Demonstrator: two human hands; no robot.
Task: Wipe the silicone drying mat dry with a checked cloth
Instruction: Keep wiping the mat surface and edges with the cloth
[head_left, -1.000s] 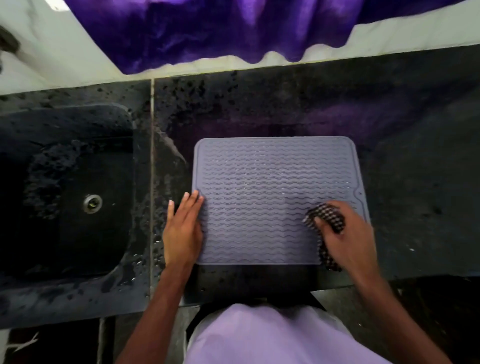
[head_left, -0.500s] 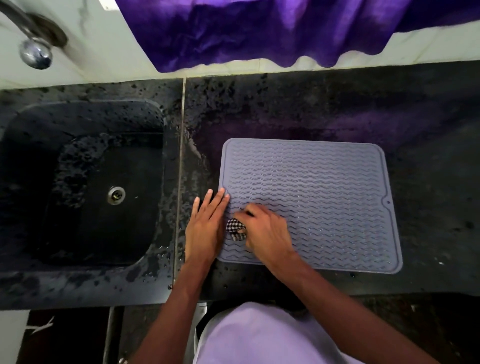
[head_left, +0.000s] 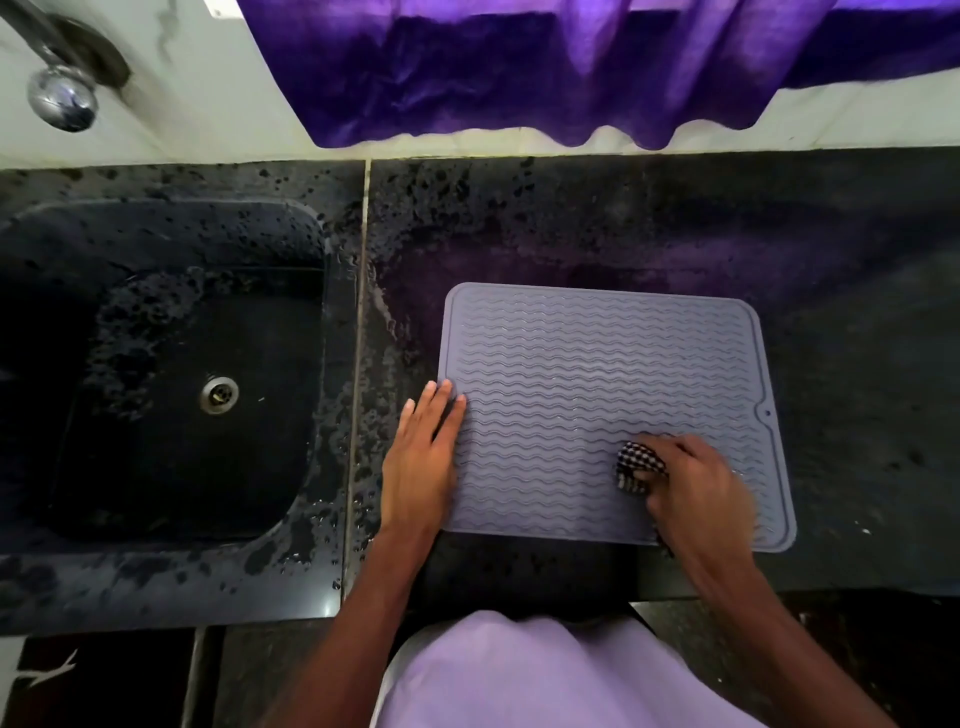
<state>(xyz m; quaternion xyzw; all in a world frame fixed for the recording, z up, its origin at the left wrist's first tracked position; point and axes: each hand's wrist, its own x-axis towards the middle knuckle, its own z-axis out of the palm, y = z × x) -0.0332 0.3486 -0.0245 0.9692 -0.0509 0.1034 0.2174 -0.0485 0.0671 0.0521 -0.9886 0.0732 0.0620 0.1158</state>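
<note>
Head view showed the left hand lying open and flat on the grey ribbed silicone mat; the right hand gripped the bunched black-and-white checked cloth, pressed on the mat's near right part, upon the dark desk.

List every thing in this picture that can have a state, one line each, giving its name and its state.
silicone drying mat: flat on the counter
checked cloth: bunched up, pressed to the mat
right hand: closed around the cloth
left hand: open, flat on the mat's left edge
counter: wet near the sink
sink: empty, spattered with drops
purple cloth: hanging over the wall
</note>
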